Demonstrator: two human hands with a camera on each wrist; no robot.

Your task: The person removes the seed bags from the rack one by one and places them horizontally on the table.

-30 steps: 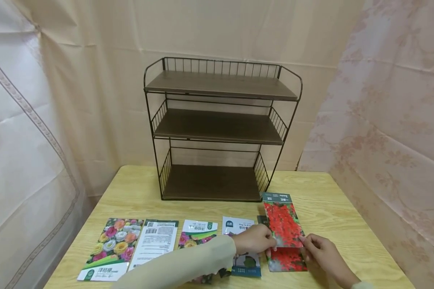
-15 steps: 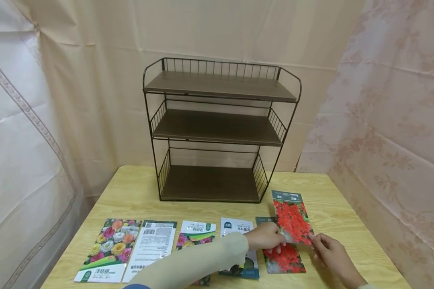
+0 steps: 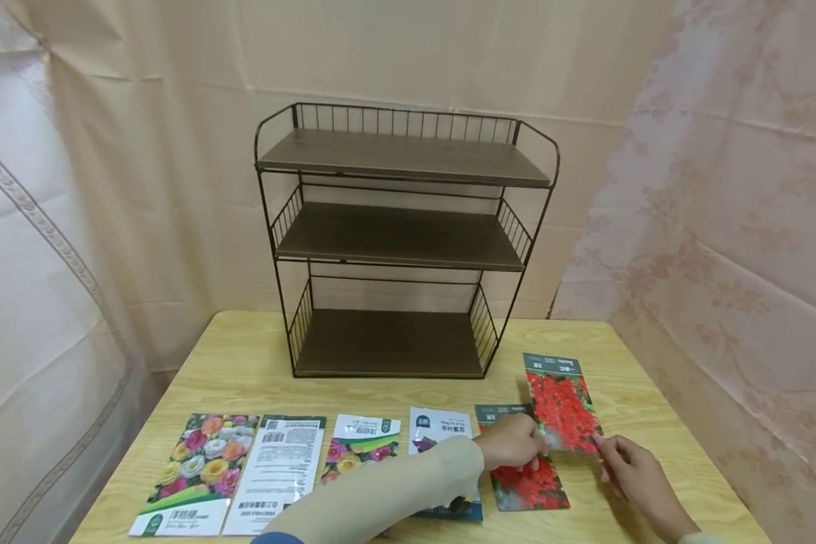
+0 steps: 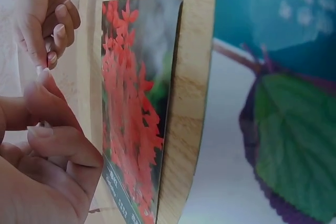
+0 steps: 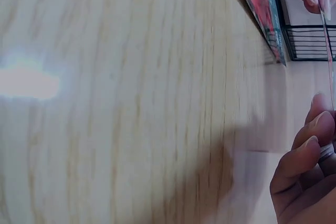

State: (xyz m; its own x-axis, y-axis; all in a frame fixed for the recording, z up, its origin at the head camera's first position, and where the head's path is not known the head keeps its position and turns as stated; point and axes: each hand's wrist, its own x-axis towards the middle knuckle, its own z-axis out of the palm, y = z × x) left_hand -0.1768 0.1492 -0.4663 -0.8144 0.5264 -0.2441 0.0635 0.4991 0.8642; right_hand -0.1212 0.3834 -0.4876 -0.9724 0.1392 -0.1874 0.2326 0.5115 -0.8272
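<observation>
Both hands hold a seed packet with red flowers (image 3: 563, 408) above the table. My left hand (image 3: 511, 442) pinches its near left corner. At the near right corner, the thumb and fingers of my right hand (image 3: 638, 482) grip the edge. A second red-flower packet (image 3: 532, 489) lies flat below, partly covered by the left hand. In the right wrist view the held packet (image 5: 329, 61) appears edge-on between the hands. Left of it lies a packet with a purple-green leaf (image 4: 294, 140), largely covered by the left sleeve in the head view.
Three more packets lie leftward in the row: one with mixed roses (image 3: 200, 461), one text side up (image 3: 282, 468), and another rose packet (image 3: 363, 442) partly under the sleeve. Behind them stands a three-tier rack (image 3: 404, 234) with brown shelves on the wooden table (image 3: 224, 370).
The held red-flower packet and both hands have moved right, uncovering more of the matching packet below. The head view has shifted slightly.
</observation>
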